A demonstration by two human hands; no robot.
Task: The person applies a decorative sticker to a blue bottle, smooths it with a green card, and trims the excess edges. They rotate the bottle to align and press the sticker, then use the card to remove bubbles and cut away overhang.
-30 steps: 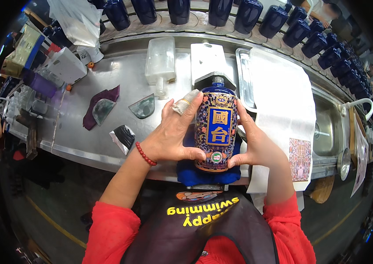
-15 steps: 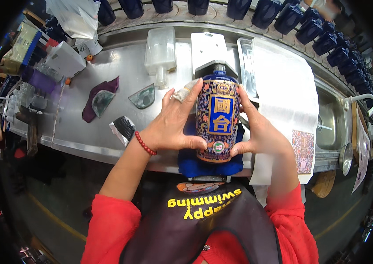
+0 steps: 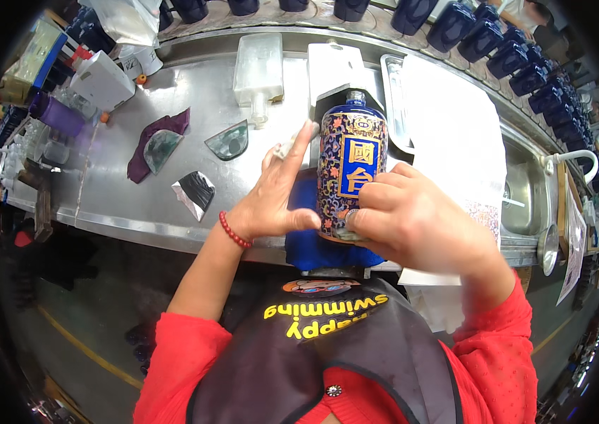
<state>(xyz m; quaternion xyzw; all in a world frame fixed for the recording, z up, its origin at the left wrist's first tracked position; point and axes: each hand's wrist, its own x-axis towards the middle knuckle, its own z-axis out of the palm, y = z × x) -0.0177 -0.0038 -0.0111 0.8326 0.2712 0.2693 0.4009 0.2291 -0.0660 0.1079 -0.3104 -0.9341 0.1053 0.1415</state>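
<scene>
A dark blue bottle [image 3: 331,166] with a floral, gold-patterned front lies on a blue cloth [image 3: 303,247], its neck pointing away from me. My left hand [image 3: 264,205] is along its left side, with thumb and fingers stretched apart. A pale wrap covers part of one finger on that hand. My right hand [image 3: 420,222] is closed over the lower right of the bottle's front, fingers curled and pressed together. Whatever its fingertips may hold is hidden.
Left of the bottle lie two green half-round plates [image 3: 227,141], a purple cloth [image 3: 137,155], a black-and-white wrapper [image 3: 195,194] and a clear bottle [image 3: 257,67]. Paper sheets [image 3: 455,134] and a sink [image 3: 524,194] are at right. Dark blue bottles [image 3: 451,27] line a conveyor behind.
My right hand has left the bottle's right side and curled over its lower front. My left hand's fingers have eased off the bottle's left edge. The view has shifted slightly.
</scene>
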